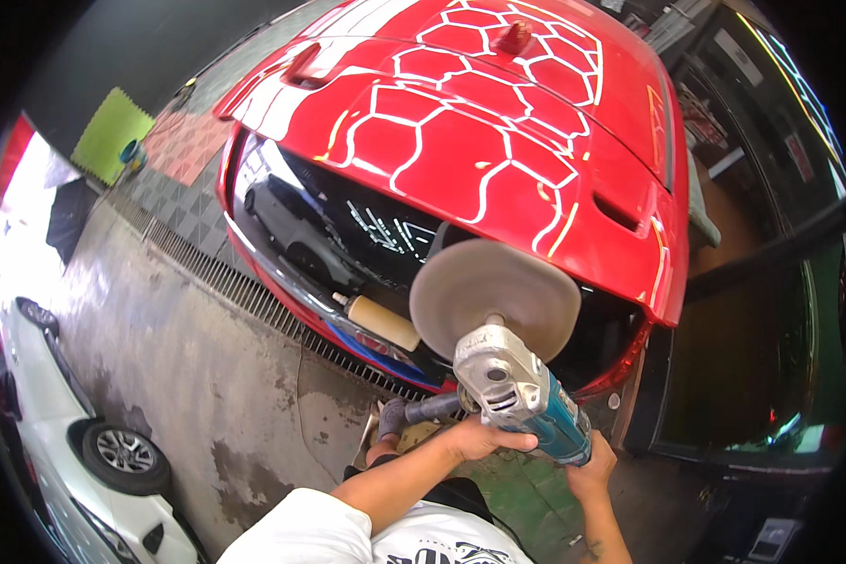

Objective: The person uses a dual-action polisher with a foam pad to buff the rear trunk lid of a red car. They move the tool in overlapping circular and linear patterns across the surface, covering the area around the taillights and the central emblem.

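Note:
My left hand (pixel 479 440) is wrapped round the front of a teal and silver polisher (pixel 536 399), its thumb along the casing. My right hand (pixel 592 468) grips the rear of the same tool. A black side handle (pixel 432 407) sticks out to the left of the tool's head. The polisher's round pad (pixel 493 291), brownish grey and smeared as if spinning, hangs in front of the rear window of a red car (pixel 451 155). Whether the pad touches the car, I cannot tell. A squeeze bottle (pixel 383 322) of cream-coloured liquid lies at the rear window's lower edge.
A floor drain grate (pixel 254 291) runs along the car's left side. At the left stands a white car (pixel 75 451). Dark glass panels (pixel 743 348) rise close on the right. A green mat (pixel 111 136) leans by the far wall.

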A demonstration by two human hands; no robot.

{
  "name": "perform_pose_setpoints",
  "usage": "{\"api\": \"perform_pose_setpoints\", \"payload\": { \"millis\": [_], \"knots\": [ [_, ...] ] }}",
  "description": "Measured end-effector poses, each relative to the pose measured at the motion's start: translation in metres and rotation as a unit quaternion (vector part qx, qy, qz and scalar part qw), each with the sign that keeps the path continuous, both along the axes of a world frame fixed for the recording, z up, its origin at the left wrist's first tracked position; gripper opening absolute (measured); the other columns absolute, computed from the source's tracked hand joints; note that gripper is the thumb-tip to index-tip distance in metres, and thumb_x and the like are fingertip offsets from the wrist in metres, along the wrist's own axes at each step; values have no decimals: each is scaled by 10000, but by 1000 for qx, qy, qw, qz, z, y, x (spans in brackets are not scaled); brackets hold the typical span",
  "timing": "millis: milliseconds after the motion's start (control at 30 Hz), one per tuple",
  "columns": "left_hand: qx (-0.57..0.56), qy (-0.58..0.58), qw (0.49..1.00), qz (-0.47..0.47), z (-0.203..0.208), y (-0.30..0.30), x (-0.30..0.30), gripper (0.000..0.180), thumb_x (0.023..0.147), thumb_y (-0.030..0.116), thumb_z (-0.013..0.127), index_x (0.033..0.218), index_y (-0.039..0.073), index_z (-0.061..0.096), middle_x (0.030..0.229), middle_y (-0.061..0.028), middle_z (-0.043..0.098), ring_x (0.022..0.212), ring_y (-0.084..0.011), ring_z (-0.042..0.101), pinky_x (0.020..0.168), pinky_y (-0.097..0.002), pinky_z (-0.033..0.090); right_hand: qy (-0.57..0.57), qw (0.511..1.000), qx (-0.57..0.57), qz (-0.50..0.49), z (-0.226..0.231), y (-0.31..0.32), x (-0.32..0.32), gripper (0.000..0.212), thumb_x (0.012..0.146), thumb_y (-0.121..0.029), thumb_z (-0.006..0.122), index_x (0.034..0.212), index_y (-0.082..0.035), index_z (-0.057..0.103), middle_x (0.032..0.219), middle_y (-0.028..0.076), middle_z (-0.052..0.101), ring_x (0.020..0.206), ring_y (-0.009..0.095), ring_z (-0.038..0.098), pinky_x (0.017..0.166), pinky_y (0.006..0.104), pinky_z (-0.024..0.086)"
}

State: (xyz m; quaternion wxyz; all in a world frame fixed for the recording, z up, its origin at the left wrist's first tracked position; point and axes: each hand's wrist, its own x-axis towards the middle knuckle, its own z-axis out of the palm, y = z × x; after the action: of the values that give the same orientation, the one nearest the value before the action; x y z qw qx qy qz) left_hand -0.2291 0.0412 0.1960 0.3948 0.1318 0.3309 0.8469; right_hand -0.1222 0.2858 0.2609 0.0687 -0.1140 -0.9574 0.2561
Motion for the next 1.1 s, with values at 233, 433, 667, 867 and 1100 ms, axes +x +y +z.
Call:
{"api": "perform_pose_setpoints", "payload": {
  "millis": [233,433,667,867,1100],
  "knots": [
    [-78,-1,992,-95,63,15,24,734,922,144,879,1566,51,539,1509,-87,624,1399,-227,548,1221,-411,419,-26,997,-44,-61,22,11,61,339,721,-112,856,994,-56,663,905,220,708,895,484,695,766,489,542],
    [-57,107,991,59,132,37,13,955,849,238,944,1599,18,396,1441,-119,603,1371,-240,552,1189,-432,449,-67,976,-198,-58,95,-26,86,360,799,-129,887,1062,-30,661,939,123,763,824,302,753,766,429,582],
    [26,-21,985,167,226,64,-31,760,898,187,887,1443,43,378,1245,-99,590,1115,-209,643,980,-425,578,-208,883,-420,-32,192,-25,63,424,874,-128,868,1187,-15,605,889,84,685,711,155,667,663,323,560],
    [77,-121,973,183,246,47,-87,406,990,363,798,1229,92,614,993,-64,713,871,-192,729,784,-400,638,-216,827,-516,51,265,-59,-10,518,963,-183,782,1339,10,484,913,70,654,665,141,654,619,314,549],
    [142,-59,975,162,248,-78,-130,760,1002,645,640,1461,46,553,1255,-228,696,1124,-398,735,983,-684,610,-244,746,-598,163,252,-141,-86,676,937,-392,859,1315,38,501,820,36,622,617,109,624,563,291,517]
  ]
}}
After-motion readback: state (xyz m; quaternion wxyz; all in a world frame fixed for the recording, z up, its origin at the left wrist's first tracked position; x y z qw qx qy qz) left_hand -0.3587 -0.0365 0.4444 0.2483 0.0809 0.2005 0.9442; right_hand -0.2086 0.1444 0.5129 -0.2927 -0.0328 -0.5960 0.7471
